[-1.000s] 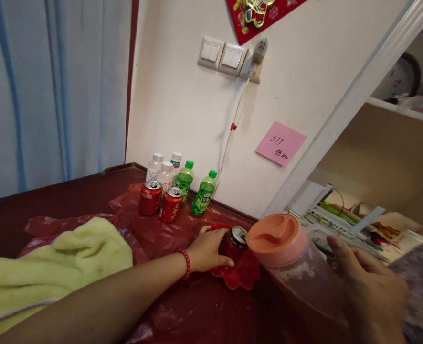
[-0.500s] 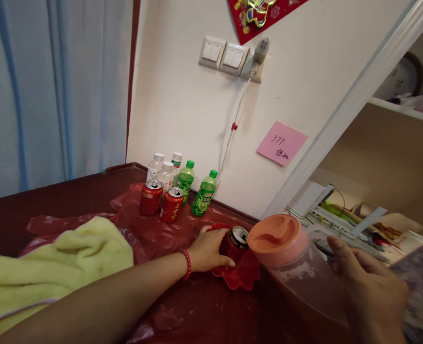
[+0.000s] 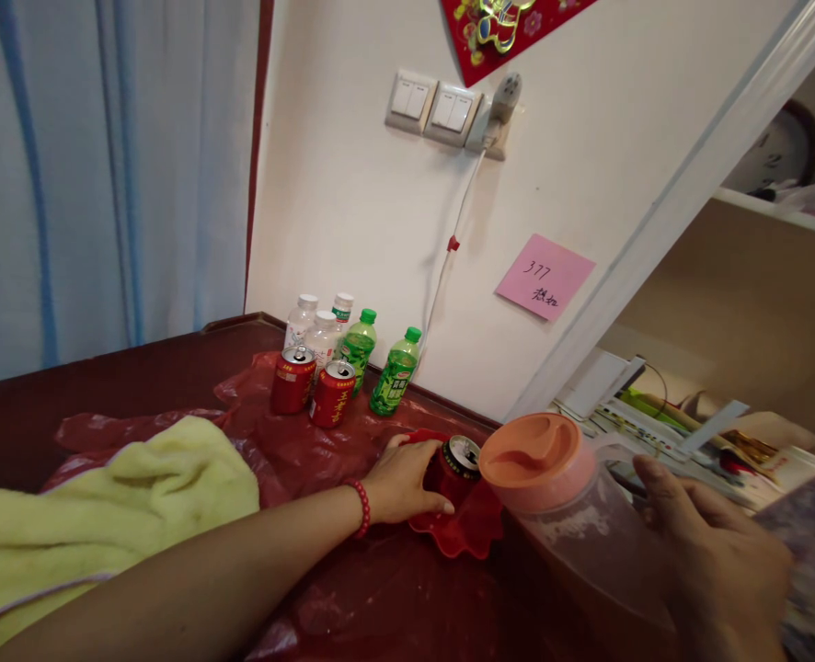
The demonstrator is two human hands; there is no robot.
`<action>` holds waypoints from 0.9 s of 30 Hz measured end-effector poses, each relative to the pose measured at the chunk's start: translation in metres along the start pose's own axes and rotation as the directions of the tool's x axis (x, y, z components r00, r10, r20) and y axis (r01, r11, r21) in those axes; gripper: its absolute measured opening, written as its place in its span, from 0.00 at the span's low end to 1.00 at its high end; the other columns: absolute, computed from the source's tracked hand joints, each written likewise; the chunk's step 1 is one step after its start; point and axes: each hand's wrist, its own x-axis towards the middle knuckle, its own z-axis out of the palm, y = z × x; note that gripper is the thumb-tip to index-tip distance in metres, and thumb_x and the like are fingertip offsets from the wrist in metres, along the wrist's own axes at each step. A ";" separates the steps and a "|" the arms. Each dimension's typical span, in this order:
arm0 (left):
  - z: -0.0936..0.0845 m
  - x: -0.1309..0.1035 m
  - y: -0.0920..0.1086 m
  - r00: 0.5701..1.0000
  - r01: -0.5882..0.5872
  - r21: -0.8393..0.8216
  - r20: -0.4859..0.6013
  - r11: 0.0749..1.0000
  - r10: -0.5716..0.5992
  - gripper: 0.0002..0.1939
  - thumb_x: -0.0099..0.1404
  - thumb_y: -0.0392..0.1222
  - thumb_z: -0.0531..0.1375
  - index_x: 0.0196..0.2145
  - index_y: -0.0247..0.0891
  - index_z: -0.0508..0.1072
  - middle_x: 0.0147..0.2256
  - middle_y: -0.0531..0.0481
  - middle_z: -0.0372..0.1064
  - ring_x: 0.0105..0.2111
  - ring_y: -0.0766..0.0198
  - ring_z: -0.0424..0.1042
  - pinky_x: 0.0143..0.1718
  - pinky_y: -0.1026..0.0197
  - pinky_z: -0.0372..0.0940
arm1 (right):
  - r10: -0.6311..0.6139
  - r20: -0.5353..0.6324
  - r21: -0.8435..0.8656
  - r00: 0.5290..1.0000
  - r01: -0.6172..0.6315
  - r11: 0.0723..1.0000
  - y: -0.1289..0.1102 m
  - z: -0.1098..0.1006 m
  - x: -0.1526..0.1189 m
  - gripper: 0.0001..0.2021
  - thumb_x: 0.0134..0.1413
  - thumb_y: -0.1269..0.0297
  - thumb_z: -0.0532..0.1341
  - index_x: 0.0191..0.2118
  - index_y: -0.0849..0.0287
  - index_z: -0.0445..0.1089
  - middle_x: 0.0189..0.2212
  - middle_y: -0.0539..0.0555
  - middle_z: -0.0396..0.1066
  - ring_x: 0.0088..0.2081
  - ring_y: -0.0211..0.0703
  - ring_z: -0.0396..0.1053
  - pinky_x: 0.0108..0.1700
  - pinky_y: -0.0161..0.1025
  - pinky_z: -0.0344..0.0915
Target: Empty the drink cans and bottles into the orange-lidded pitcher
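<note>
My left hand (image 3: 407, 483), with a red bead bracelet on the wrist, is wrapped around a dark red drink can (image 3: 449, 473). The can's top is opened, and it stands upright in a red wavy-rimmed dish (image 3: 459, 538). To the right, my right hand (image 3: 711, 542) grips the handle of a clear pitcher (image 3: 587, 538) with an orange lid (image 3: 532, 455). The pitcher is tilted to the left, its lid beside the can's top. I cannot make out any liquid running between them. Part of the handle is hidden by my fingers.
Two red cans (image 3: 334, 395) stand behind, before white-capped clear bottles (image 3: 302, 317) and two green bottles (image 3: 395, 372). Red plastic film (image 3: 269, 441) covers part of the table. A yellow towel (image 3: 173, 478) lies at left. A white cord (image 3: 459, 211) hangs from the wall socket.
The view has shifted very slightly. Both hands, the can and the tilted pitcher keep nearly the same places.
</note>
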 end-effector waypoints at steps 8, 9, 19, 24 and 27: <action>0.000 0.000 0.000 1.000 0.003 -0.003 0.004 1.000 -0.003 0.45 0.53 0.53 0.80 0.64 0.41 0.70 0.65 0.37 0.74 0.67 0.39 0.71 0.74 0.37 0.49 | 0.025 -0.013 0.009 1.000 -0.025 1.000 0.000 0.001 -0.001 0.28 0.50 0.32 0.68 0.31 0.57 0.75 0.23 0.48 0.62 0.32 0.43 0.57 0.28 0.37 0.54; 0.000 0.000 0.000 1.000 0.002 -0.005 0.003 1.000 -0.002 0.45 0.53 0.53 0.80 0.64 0.41 0.71 0.65 0.37 0.74 0.66 0.39 0.71 0.73 0.37 0.49 | 0.017 -0.015 0.001 1.000 -0.017 1.000 0.000 0.001 -0.002 0.28 0.50 0.32 0.68 0.31 0.57 0.76 0.23 0.48 0.63 0.32 0.43 0.57 0.28 0.37 0.54; 0.000 0.000 -0.001 1.000 0.000 -0.019 -0.005 1.000 0.000 0.43 0.53 0.54 0.80 0.62 0.43 0.72 0.63 0.39 0.77 0.64 0.38 0.73 0.73 0.37 0.49 | -0.002 0.011 -0.005 1.000 0.002 1.000 0.004 0.000 0.002 0.29 0.50 0.30 0.68 0.30 0.56 0.75 0.22 0.48 0.62 0.29 0.44 0.58 0.28 0.39 0.55; 0.001 0.000 0.000 1.000 0.003 -0.012 -0.002 1.000 -0.003 0.43 0.53 0.54 0.80 0.62 0.43 0.72 0.63 0.39 0.76 0.64 0.38 0.73 0.73 0.37 0.49 | 0.000 0.003 -0.001 1.000 0.000 1.000 0.000 0.000 0.000 0.28 0.50 0.32 0.68 0.30 0.56 0.75 0.22 0.48 0.63 0.30 0.44 0.58 0.28 0.38 0.55; -0.001 0.000 0.001 1.000 0.010 -0.008 0.005 1.000 -0.010 0.43 0.53 0.53 0.80 0.62 0.42 0.72 0.63 0.38 0.76 0.65 0.38 0.72 0.74 0.37 0.49 | 0.015 -0.004 0.007 1.000 -0.015 1.000 -0.003 0.000 -0.003 0.27 0.50 0.33 0.68 0.29 0.56 0.74 0.23 0.48 0.64 0.30 0.43 0.57 0.27 0.39 0.53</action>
